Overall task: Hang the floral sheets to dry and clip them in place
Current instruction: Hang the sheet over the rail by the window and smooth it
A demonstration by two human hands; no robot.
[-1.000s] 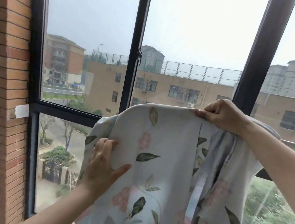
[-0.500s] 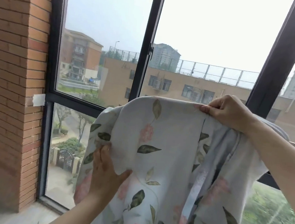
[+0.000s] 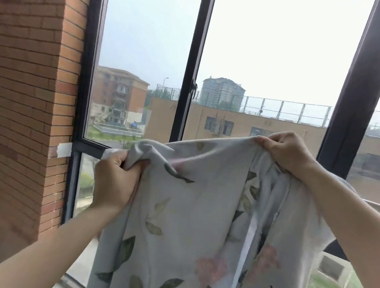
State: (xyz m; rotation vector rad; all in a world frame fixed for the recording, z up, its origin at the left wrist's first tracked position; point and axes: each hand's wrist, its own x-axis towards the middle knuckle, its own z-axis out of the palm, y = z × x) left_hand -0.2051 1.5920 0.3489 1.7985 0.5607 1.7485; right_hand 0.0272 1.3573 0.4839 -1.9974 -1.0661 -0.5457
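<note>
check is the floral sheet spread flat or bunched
Bunched: the floral sheet hangs in folds, its top edge gathered in the left hand and right hand.

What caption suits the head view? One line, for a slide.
Left hand and right hand grip a floral sheet before a dark-framed window.

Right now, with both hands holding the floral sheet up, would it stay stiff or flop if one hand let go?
Probably flop: the floral sheet sags and creases between the left hand and the right hand, so a released corner would likely drop. It seems light, since curled fingers hold its top edge up.
</note>
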